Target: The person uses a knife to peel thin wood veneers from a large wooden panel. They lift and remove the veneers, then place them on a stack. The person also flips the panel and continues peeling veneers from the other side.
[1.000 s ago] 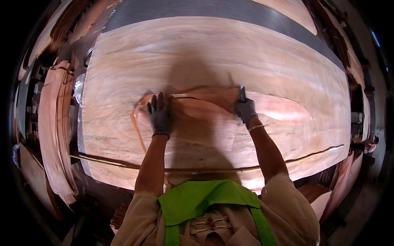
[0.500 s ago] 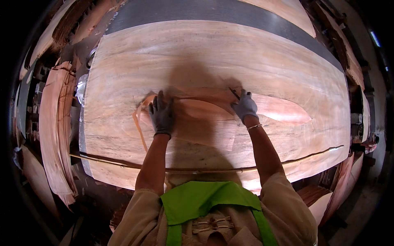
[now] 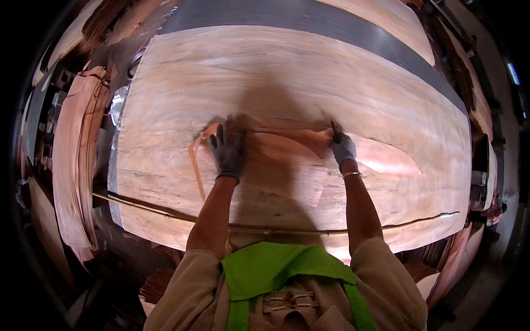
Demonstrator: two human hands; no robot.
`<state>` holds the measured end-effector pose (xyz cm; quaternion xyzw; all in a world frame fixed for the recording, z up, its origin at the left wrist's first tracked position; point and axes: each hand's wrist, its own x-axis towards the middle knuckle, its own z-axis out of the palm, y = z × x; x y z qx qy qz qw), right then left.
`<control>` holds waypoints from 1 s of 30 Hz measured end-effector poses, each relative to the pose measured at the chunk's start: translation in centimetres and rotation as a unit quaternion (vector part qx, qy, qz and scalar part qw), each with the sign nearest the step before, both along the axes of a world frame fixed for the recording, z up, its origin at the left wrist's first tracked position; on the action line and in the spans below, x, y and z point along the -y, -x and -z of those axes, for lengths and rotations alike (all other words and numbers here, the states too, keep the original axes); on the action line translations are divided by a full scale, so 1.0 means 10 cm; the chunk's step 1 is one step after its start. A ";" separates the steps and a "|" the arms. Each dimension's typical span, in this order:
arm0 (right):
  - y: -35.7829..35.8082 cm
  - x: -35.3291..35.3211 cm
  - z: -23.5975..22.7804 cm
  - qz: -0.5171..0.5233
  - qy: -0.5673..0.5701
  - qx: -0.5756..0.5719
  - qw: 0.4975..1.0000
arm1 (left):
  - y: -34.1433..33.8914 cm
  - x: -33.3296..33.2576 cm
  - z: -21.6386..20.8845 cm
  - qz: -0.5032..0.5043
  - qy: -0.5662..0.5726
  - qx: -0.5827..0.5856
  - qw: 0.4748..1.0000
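A wide sheet of pale wood veneer [image 3: 287,66] lies before me, with thin reddish veneer pieces across its middle. My left hand [image 3: 227,154], in a grey glove, rests flat with spread fingers at the left end of a reddish veneer piece [image 3: 284,149]. Beside it a narrow curled strip [image 3: 196,171] hangs toward me. My right hand [image 3: 344,149], also gloved, is closed around a slim dark knife [image 3: 334,129] that points away from me; its blade is blurred. Right of that hand lies a pointed, lighter veneer piece [image 3: 389,157].
A long thin stick [image 3: 408,223] runs across the sheet's near edge, under my forearms. Stacked veneer [image 3: 77,160] stands at the left. Beyond the sheet is a dark band [image 3: 298,14] with another pale sheet [image 3: 386,22] behind it. More veneer [image 3: 452,265] lies at the lower right.
My right hand has shifted a little right along the veneer and turned, so the knife points more straight away. My left hand stays at the piece's left end. The whole view has tilted slightly.
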<state>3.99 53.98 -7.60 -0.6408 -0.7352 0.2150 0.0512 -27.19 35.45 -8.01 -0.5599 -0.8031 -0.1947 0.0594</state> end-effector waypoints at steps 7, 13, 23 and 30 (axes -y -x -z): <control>0.52 0.57 -1.17 -0.100 -0.109 -0.178 0.973 | -0.01 0.05 -0.08 -0.011 0.053 -0.001 0.999; 0.64 0.71 -0.88 -0.199 0.368 -0.247 0.874 | 0.00 -0.03 -0.01 -0.006 0.047 -0.015 0.999; 0.89 0.49 -0.16 -0.121 0.153 -0.062 0.979 | 0.08 0.13 -0.04 0.022 0.077 0.015 0.997; 0.78 0.34 0.19 -0.044 0.151 -0.071 0.985 | 0.33 0.80 -0.89 -0.156 0.054 -0.081 0.983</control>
